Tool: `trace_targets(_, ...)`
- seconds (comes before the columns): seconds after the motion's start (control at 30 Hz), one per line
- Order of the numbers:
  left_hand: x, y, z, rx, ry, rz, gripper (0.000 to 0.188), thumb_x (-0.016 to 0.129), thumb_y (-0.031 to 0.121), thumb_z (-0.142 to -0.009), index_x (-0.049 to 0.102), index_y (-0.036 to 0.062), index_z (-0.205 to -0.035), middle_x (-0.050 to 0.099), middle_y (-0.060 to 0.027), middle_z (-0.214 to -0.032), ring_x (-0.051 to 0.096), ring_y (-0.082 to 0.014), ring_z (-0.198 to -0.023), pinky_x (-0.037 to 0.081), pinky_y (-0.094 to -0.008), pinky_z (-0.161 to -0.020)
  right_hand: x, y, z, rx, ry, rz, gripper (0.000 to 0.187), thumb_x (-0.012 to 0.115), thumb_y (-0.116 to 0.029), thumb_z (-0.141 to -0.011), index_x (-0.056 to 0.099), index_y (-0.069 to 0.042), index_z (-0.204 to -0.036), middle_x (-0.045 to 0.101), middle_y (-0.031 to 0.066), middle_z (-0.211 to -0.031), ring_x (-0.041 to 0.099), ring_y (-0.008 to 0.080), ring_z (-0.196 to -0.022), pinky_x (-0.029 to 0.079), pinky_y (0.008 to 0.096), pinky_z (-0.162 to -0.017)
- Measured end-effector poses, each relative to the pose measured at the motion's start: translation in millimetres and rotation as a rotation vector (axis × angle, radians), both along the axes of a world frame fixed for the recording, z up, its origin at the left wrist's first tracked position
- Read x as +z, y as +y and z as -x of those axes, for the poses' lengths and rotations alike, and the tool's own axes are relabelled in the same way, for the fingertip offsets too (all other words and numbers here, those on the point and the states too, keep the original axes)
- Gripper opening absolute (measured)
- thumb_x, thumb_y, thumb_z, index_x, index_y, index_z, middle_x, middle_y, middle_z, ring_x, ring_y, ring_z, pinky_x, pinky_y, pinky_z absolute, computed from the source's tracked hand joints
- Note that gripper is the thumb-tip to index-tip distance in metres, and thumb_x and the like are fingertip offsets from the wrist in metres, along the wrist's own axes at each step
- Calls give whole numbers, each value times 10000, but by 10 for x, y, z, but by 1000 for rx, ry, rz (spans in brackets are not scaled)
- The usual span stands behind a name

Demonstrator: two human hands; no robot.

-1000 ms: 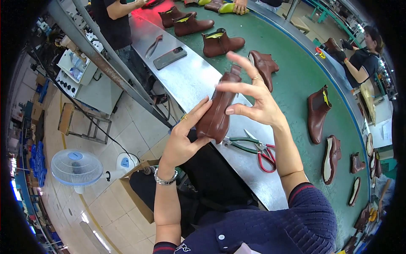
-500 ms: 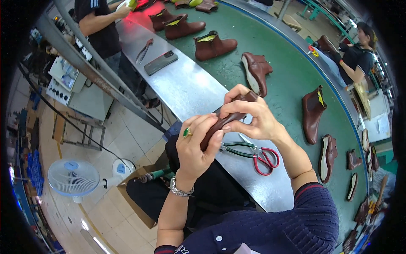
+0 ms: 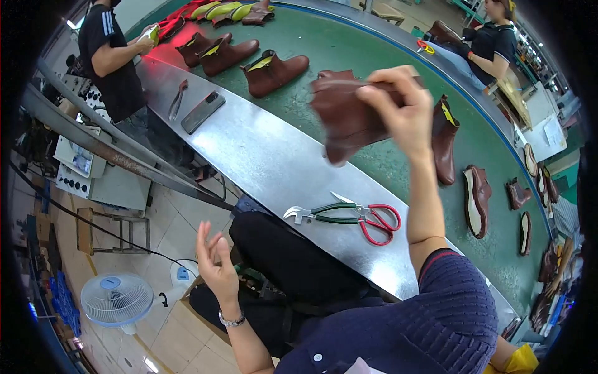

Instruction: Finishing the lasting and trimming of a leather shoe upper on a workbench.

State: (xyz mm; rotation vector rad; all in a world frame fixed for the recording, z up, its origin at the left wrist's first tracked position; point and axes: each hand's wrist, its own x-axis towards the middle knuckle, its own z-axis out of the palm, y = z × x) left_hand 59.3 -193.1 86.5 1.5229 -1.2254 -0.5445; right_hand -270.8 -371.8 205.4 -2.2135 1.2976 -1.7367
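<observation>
Their right hand [image 3: 403, 112] has a brown leather ankle boot [image 3: 346, 112] pinched, left hand [image 3: 218, 268] kinda loosely open, empty, near left.

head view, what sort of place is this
Probably a shoe factory or workshop: several brown leather ankle boots are spread along a long flat green surface, with red-handled metal scissors nearby.

can't properly read any text here tbh, the blue disc [image 3: 109, 283] on the white fan [image 3: 118, 302] and the blue panel [image 3: 182, 273] on the white base next to it are too small to make out, same with the pale sheet [image 3: 554, 133] at far right
</observation>
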Motion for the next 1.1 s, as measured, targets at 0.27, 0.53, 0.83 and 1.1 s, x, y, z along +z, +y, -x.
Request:
trace_targets(0.27, -558, 421, -65, 62, 162, -279, 394, 612, 112, -943, 537, -10, -1310, 662, -136, -1138, 624, -135, -917, 504, -271, -820, -380, -758, 1366, -125, 141, -630, 278, 717, -293, -845, 670, -19, -834, 579, -19, -691, 499, 62, -657, 411, 236, -612)
trace_targets(0.53, -492, 225, 99, -52, -55, -369, 376, 653, 168, -910, 594, 49, -1262, 676, -111, -1119, 655, -167, -881, 512, -295, -796, -2050, -1286, 2176, -949, 905, -564, 416, 620, -335, -885, 633, -116, -1238, 629, 216, -1201, 574, 374, -1151, 439, 440, -997)
trace_targets(0.83, -445, 137, 183, -90, -181, -367, 322, 650, 161, -902, 623, 25, -1193, 673, -123, -1070, 648, -210, -864, 511, -311, -782, -1991, -1307, 438, -300, 566, -853, 747, 649, -497, -819, 312, -354, -1471, 664, 272, -1053, 628, 475, -980, 488, 517, -902)
trace_targets(1.1, -498, 262, 193, -122, -269, -360, 306, 635, 154, -909, 621, -9, -1168, 643, -157, -1149, 625, -275, -936, 501, -342, -829, -1909, -676, 441, -492, 491, -914, 723, 628, -414, -847, 276, -385, -1477, 669, 283, -984, 644, 471, -923, 505, 550, -834)
